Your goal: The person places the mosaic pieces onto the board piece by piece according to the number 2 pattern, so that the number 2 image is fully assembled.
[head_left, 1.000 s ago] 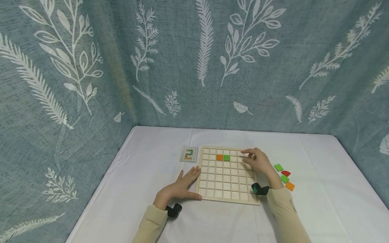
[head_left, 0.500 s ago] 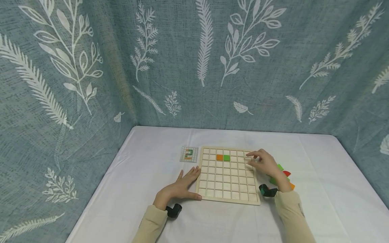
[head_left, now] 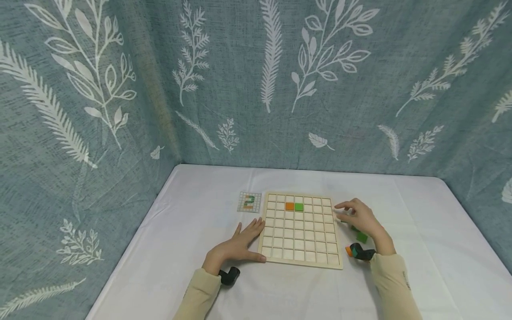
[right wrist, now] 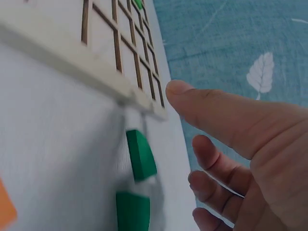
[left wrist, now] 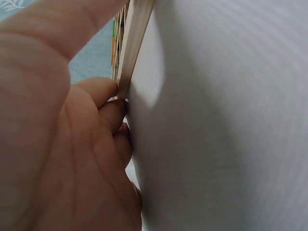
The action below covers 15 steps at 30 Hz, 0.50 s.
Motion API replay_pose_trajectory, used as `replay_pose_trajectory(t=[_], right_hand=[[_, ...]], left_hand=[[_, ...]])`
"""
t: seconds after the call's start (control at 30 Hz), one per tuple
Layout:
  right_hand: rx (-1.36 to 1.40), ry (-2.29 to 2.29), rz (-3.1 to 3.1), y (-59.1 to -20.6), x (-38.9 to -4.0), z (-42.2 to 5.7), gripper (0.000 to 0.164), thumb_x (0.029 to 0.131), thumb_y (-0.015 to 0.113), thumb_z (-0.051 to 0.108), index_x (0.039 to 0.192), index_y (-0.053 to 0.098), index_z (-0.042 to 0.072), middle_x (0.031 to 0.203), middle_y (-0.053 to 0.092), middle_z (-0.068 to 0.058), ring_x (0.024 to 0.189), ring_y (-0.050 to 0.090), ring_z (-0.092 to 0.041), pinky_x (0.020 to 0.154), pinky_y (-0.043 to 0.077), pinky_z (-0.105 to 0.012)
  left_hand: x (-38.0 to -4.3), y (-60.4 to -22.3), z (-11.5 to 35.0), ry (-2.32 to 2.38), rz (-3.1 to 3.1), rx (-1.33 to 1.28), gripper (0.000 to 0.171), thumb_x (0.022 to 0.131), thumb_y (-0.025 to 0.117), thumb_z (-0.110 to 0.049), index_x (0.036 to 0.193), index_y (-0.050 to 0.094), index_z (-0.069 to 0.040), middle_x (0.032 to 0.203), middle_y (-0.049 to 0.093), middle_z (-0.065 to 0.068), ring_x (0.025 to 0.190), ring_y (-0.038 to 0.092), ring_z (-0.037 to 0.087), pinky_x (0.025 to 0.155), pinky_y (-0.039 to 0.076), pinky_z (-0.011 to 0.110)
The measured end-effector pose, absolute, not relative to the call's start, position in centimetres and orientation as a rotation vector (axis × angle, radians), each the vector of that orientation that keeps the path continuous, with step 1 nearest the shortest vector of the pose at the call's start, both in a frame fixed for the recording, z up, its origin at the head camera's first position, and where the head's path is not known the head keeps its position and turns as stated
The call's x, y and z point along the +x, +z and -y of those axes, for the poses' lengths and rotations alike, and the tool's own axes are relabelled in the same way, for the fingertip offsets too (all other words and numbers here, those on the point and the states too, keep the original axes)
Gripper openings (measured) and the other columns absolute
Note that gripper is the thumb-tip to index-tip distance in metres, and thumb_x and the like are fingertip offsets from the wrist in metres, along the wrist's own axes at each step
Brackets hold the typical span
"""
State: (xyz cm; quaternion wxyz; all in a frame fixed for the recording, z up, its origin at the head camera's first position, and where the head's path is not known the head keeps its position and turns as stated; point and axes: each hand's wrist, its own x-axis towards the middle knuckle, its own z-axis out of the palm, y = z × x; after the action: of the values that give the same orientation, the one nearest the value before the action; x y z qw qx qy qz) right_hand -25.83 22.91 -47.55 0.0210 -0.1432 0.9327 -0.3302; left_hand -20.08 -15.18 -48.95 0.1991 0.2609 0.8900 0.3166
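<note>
A wooden grid board [head_left: 298,244] lies on the table, with an orange square tile [head_left: 290,206] and a green square tile [head_left: 298,207] side by side in its upper cells. My left hand [head_left: 242,243] rests flat with spread fingers against the board's left edge. Just off the right edge hovers my right hand [head_left: 362,218], thumb and fingers apart and nothing between them. Beneath it lie loose green pieces [head_left: 362,237], one with a curved side [right wrist: 141,155] in the right wrist view. An orange piece [head_left: 349,251] shows beside the wrist camera; the hand and arm hide others.
A small card [head_left: 249,202] printed with a grid and a coloured figure like a 2 lies left of the board. White cloth [head_left: 200,204] covers the table. A blue-green leaf-patterned curtain [head_left: 248,89] hangs behind it.
My right hand has moved rightward off the board and over the loose pieces, covering some and revealing others. The left hand and the two tiles on the board stay where they were.
</note>
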Motion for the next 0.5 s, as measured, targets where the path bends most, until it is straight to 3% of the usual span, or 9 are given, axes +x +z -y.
replay_pose_trajectory(t=[0.5], right_hand=[[-0.46,-0.983,-2.842,-47.8,-25.5,-25.6,0.03,0.085,0.066,0.012,0.113,0.064,0.001,0.098,0.054,-0.017,0.077,0.046,-0.019,0.064,0.04,-0.029]], left_hand=[[-20.0,-48.7,15.0,0.877,-2.487,0.7,0.101,0.077,0.073,-0.042,0.149,0.012,-0.007,0.156,0.005,0.009,0.144,-0.001,0.025,0.113,-0.011,0.052]])
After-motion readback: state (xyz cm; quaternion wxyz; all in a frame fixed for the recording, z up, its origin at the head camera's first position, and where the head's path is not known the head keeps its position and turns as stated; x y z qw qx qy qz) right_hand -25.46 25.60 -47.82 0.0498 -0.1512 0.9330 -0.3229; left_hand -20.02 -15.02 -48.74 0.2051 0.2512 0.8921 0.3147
